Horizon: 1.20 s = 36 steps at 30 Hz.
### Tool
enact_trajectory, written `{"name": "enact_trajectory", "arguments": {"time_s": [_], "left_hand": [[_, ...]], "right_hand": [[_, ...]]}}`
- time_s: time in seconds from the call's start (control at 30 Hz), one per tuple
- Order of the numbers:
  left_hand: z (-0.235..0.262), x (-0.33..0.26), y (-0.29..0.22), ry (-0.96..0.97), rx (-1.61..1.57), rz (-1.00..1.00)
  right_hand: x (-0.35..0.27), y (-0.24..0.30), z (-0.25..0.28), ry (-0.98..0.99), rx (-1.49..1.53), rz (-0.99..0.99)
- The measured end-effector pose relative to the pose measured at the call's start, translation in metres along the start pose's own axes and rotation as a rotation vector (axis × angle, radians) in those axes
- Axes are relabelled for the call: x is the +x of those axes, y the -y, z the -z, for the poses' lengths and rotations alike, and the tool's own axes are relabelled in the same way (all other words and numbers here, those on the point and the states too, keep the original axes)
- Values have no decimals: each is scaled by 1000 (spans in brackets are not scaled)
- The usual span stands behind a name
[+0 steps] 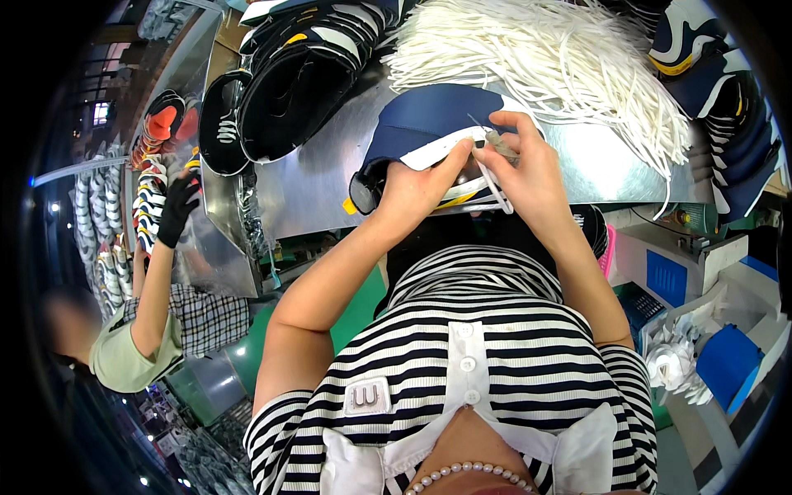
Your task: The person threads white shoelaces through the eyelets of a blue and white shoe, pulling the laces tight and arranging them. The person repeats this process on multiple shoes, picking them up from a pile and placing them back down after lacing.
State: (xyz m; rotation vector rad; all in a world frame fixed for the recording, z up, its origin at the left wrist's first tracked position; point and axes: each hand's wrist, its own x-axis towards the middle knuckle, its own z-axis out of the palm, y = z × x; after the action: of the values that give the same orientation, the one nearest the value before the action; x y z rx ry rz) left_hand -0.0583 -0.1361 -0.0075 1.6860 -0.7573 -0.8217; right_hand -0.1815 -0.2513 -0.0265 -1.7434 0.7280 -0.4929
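Note:
A navy and white shoe upper (429, 115) with yellow trim lies at the near edge of the metal table. My left hand (421, 183) is closed on its white lacing edge, the thumb on top and the fingers tucked inside the opening. Close beside that thumb, my right hand (528, 169) pinches a white shoelace (492, 188), whose end hangs down over the upper. A small translucent piece (503, 146) with a thin pointed tip also sits among the right fingers. Its exact kind is not clear.
A big heap of white shoelaces (536, 62) covers the back of the metal table (305, 194). Dark shoe uppers (301, 91) are stacked at left, navy ones (734, 132) at right. Beyond the left end, a co-worker's black-gloved hand (177, 210) is near more uppers. White machine housing (660, 264) stands at right.

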Motion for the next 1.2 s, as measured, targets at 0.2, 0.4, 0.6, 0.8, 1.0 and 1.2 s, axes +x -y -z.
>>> {"name": "enact_trajectory", "arguments": {"time_s": [0.2,0.4,0.6,0.8,1.0,1.2], "left_hand": [[1,-1,3,-59,16,54],[0,-2,3,-60,-30,65],[2,-2,0,13,-69,90],[2,-2,5,12,-69,90],[0,-3,5,-3,-44,36],[0,-4,5,13,-94,76]], "right_hand": [[-17,12,23,98,82,42],[-7,14,28,150,14,45],[-3,20,33,196,-46,19],[-8,23,34,194,-29,0],[-5,25,35,216,-66,-6],[-13,24,36,206,16,-46]]}}
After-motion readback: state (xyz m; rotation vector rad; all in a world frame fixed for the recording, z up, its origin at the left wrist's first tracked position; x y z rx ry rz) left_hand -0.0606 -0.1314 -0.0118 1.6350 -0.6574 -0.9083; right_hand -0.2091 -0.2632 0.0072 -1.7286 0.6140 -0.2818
